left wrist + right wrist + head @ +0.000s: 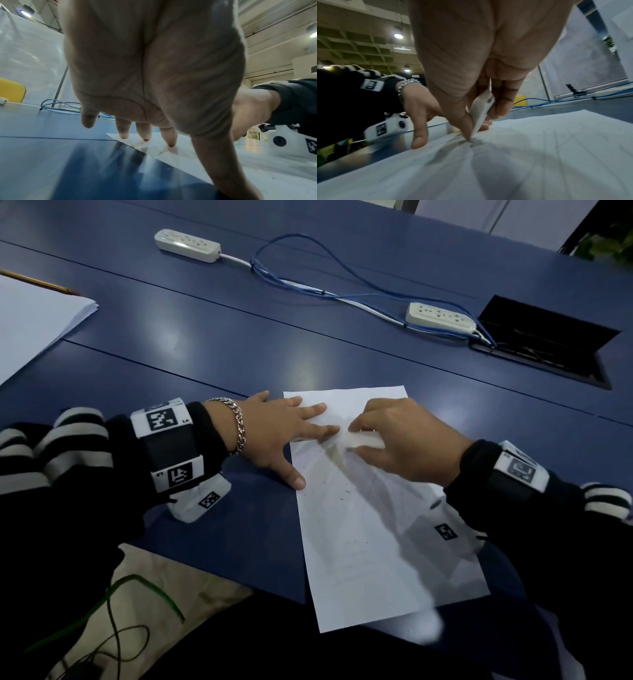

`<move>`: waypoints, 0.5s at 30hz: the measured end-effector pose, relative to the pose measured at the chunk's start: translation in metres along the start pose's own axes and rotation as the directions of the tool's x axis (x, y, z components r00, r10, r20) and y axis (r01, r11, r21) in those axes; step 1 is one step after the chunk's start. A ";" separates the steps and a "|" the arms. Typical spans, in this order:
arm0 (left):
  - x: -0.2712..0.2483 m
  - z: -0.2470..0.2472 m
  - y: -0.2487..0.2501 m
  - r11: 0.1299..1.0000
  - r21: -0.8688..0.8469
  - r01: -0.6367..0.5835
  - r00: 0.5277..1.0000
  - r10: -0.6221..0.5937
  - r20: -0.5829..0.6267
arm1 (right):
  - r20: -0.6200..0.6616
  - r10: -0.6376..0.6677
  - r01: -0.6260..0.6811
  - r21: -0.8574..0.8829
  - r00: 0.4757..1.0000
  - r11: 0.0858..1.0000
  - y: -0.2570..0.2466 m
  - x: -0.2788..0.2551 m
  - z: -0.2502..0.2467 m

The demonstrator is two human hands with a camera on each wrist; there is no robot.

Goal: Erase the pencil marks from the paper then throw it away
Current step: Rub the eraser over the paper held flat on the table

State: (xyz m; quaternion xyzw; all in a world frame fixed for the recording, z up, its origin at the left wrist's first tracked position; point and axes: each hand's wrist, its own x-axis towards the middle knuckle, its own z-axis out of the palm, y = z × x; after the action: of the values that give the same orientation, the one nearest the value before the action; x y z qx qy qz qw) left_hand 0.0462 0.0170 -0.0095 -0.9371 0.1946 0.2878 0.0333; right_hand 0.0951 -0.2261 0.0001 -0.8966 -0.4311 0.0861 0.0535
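Observation:
A white sheet of paper (376,525) lies on the blue table (205,354), its near end hanging over the front edge. Faint pencil marks and dark eraser crumbs (329,474) dot its upper left part. My left hand (284,433) lies flat with spread straight fingers (145,134) pressing the paper's (257,169) top left corner. My right hand (394,440) pinches a white eraser (363,440) between thumb and fingers and holds its tip on the paper (539,155). In the right wrist view the eraser (482,111) touches smudged marks.
A stack of white paper (30,323) with a yellow pencil (37,281) lies at far left. Two white power strips (186,245) (440,317) joined by blue cables (308,275) run across the back. A black cable hatch (548,337) stands open at right.

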 end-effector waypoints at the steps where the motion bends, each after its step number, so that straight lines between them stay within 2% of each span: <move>1: 0.001 -0.002 0.001 1.000 0.012 0.014 1.000 -0.014 0.007 | 0.028 -0.039 0.039 0.008 0.999 0.999 -0.004 -0.003 0.000; 4: 0.002 -0.005 0.005 0.999 0.019 0.047 0.999 -0.048 0.026 | 0.089 -0.129 0.129 0.010 0.988 0.992 -0.008 -0.004 -0.003; 10: 0.003 -0.005 0.005 0.995 -0.014 0.094 0.994 -0.093 0.060 | 0.016 -0.071 0.072 -0.049 0.997 0.996 0.000 0.002 -0.007; 13: 0.004 -0.006 0.006 0.994 -0.008 0.108 0.992 -0.107 0.073 | 0.106 -0.176 0.181 -0.044 0.979 0.982 -0.019 -0.013 -0.004; 15: 0.004 -0.006 0.007 0.994 0.005 0.107 0.992 -0.107 0.071 | 0.145 -0.180 0.186 -0.025 0.973 0.982 -0.018 -0.012 -0.007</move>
State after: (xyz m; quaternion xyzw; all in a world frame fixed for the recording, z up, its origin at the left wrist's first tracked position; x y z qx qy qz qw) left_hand 0.0501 0.0078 -0.0061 -0.9354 0.1427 0.3186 0.0562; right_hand 0.0751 -0.2241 0.0116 -0.8455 -0.5161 0.1363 0.0132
